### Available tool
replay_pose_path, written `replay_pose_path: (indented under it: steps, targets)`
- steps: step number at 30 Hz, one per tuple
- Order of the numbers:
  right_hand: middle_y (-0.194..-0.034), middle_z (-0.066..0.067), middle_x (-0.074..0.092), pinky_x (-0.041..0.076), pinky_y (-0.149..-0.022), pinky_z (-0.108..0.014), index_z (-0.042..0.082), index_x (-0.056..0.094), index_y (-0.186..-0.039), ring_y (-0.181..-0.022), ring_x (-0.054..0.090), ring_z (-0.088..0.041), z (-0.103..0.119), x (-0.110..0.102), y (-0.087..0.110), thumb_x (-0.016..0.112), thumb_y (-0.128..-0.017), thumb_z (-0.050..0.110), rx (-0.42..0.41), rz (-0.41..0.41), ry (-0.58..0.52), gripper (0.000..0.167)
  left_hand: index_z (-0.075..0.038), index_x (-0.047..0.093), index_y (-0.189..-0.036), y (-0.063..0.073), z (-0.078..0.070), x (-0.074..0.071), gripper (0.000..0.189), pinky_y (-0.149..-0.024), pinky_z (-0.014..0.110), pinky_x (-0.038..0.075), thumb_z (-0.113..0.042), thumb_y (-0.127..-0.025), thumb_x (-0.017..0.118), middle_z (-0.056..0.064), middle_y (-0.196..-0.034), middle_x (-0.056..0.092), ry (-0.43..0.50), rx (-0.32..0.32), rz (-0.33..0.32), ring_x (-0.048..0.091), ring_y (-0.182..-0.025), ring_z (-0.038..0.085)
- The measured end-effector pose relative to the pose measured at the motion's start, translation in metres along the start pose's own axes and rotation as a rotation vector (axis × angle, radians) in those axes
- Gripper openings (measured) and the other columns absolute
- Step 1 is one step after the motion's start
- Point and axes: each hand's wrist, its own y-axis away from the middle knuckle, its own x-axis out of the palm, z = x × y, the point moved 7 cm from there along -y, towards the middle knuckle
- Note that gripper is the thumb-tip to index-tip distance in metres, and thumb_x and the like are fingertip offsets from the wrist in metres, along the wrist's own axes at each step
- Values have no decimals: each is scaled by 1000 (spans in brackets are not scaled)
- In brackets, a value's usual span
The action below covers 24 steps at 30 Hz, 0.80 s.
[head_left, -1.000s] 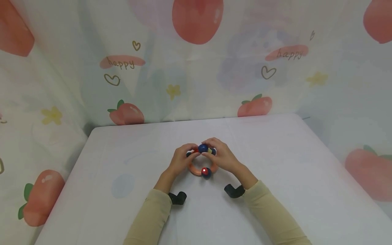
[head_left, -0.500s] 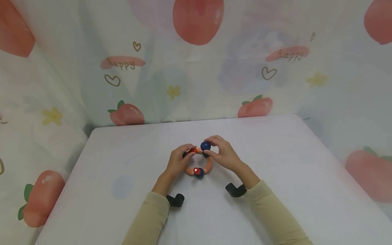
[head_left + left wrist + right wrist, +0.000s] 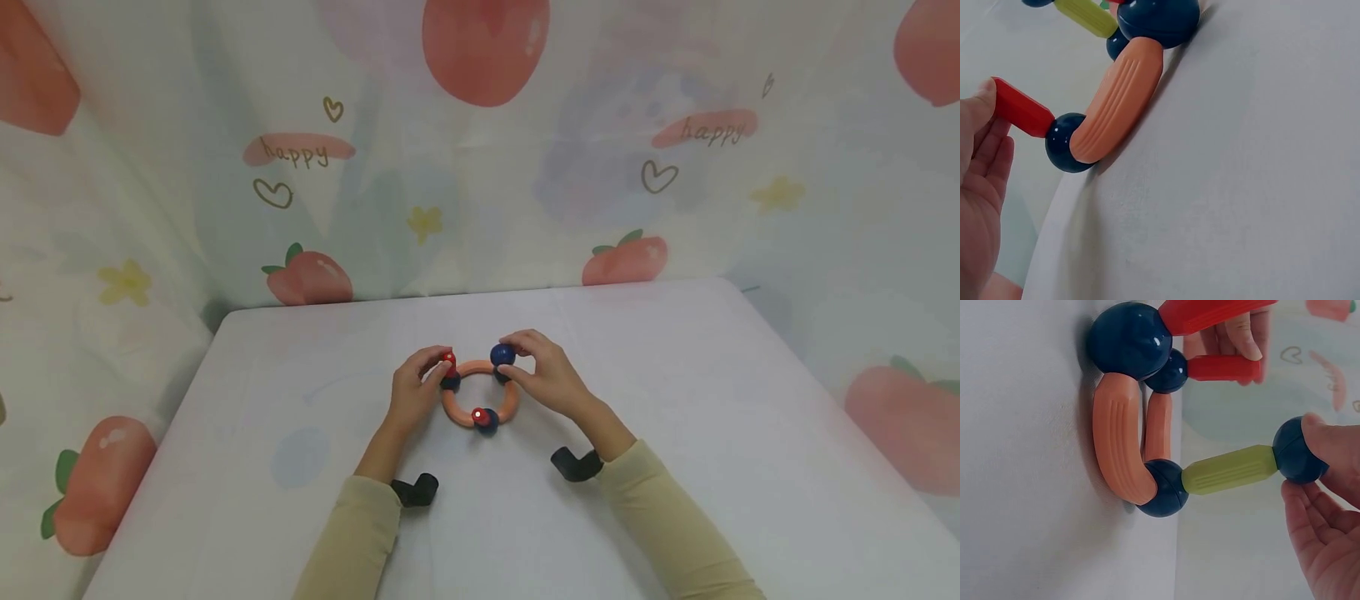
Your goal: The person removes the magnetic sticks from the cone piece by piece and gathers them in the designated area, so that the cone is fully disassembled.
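Note:
On the white table stands a ring of curved orange magnetic sticks (image 3: 474,367) joined by navy balls. My left hand (image 3: 412,386) pinches the upper end of a red stick (image 3: 1022,107), whose lower end meets the ring's left ball (image 3: 1065,142). At the ring's back right, my right hand (image 3: 549,375) holds a navy ball (image 3: 1298,450) between thumb and fingers. That ball tops a yellow-green stick (image 3: 1230,470), which rises from another ring ball (image 3: 1163,489). A second red stick (image 3: 479,415) stands untouched on the front ball (image 3: 488,422).
Black angled pieces (image 3: 576,465) protrude below both wrists. White tabletop (image 3: 750,417) surrounds the ring. Behind it hangs a cloth (image 3: 480,183) printed with fruit, hearts and flowers.
The ring has shifted left. My left hand has moved left and tipped its red stick from leaning over the ring to upright. My right hand keeps the ball, moving slightly up in the head view.

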Motion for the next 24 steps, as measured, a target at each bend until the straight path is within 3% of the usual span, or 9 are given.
replay_pose_path:
  steps: [5,11,24]
  targets:
    - [-108,-11,57,48,-82,-38,-1,59,-110,-94,55,-22,-1,0,0,73,-78,6,0,-7,-1,36,-2,62,-112,2,7,-5,24,-92,26,42,-6,-89,60,8,-107,62,-1,-70,-2,56,-104,18]
    - [-106,-10,57,48,-82,-39,-1,59,-110,-93,55,-21,-1,1,-1,73,-78,8,1,-14,-5,36,-5,62,-115,7,19,-17,26,-88,30,46,-9,-89,60,7,-109,62,30,-193,-77,57,-101,18]
    - [-109,-12,57,47,-84,-42,-1,58,-114,-95,55,-22,1,0,0,72,-80,8,38,5,-3,38,-10,61,-117,15,33,-29,26,-88,27,45,-15,-91,59,2,-112,62,11,-268,-113,56,-104,13]
